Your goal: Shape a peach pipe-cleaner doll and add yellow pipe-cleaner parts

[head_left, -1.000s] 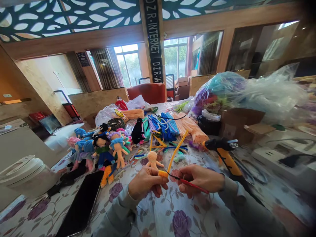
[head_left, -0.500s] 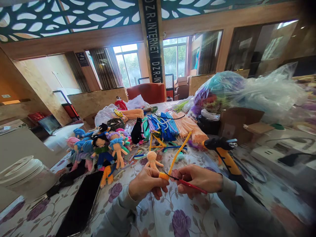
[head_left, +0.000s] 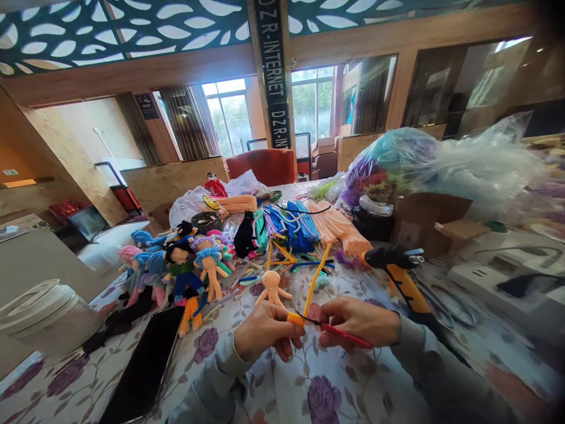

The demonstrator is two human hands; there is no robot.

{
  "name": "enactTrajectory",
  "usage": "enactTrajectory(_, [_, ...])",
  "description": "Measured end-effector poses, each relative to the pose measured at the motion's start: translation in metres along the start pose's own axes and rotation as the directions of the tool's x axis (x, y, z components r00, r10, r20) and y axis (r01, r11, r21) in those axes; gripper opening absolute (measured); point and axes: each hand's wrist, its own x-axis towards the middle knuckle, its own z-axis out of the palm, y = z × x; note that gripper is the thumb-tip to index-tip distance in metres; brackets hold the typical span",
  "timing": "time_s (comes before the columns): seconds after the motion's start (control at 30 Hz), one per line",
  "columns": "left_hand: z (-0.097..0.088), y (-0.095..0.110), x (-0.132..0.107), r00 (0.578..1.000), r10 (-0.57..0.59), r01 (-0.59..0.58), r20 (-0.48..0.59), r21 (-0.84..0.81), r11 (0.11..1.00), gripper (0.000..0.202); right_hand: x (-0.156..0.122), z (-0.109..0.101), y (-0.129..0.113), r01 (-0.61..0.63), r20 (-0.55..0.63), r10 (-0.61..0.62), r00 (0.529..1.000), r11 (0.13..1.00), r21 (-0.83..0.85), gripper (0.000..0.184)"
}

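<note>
In the head view, my left hand (head_left: 266, 331) pinches a coiled band of yellow pipe cleaner (head_left: 316, 279), whose long free end sticks up to the right. My right hand (head_left: 353, 323) is closed around a red-handled tool (head_left: 346, 335) with a thin dark tip. That tip touches or lies very near the yellow coil; I cannot tell whether it grips it. Just behind my left hand is a peach fuzzy doll (head_left: 271, 287), its lower part hidden by the fingers. Several finished-looking dolls (head_left: 182, 265) are heaped to the left.
Bundles of blue pipe cleaners (head_left: 300, 227) and peach ones (head_left: 339, 229) lie at the back. A yellow and black glue gun (head_left: 406, 282) stands on the right. On the left are a dark phone (head_left: 143, 365) and a white lidded bucket (head_left: 48, 318). Clear plastic bags (head_left: 481, 159) fill the back right.
The free end of the yellow pipe cleaner has dropped and shifted left. Both hands have moved slightly right and down, still holding the same things.
</note>
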Motion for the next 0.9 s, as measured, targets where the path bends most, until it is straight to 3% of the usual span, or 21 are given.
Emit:
enactTrajectory(0.17, [0.002,-0.002,0.002,1.000,-0.029,0.029,0.008,0.006,1.000,0.017,-0.001,0.000,0.002,-0.056,-0.004,0.056,0.998,0.996,-0.072,0.034])
enactTrajectory(0.43, [0.006,0.001,0.003,0.997,-0.074,0.074,0.024,0.018,0.997,0.018,-0.007,0.001,-0.013,-0.177,0.053,0.179,0.982,0.984,-0.036,0.035])
enactTrajectory(0.7, [0.000,-0.004,0.006,0.997,-0.071,0.072,0.007,-0.026,0.997,0.014,-0.002,0.000,0.000,-0.104,0.032,0.104,0.994,0.995,-0.008,0.034])
enactTrajectory(0.8, [-0.005,-0.004,0.004,0.998,-0.031,0.026,-0.055,-0.078,0.997,0.015,0.001,-0.004,0.002,0.039,-0.155,-0.033,0.987,0.999,0.030,0.032])
enactTrajectory(0.83, [-0.006,-0.004,0.004,0.996,-0.020,0.012,-0.083,-0.104,0.994,0.016,0.002,-0.005,0.002,0.095,-0.264,-0.090,0.960,0.995,0.007,0.030])
enactTrajectory(0.9, [-0.010,-0.004,0.004,0.991,0.002,-0.023,-0.131,-0.164,0.986,0.018,0.007,-0.005,0.004,0.171,-0.482,-0.215,0.849,0.976,-0.134,0.022])
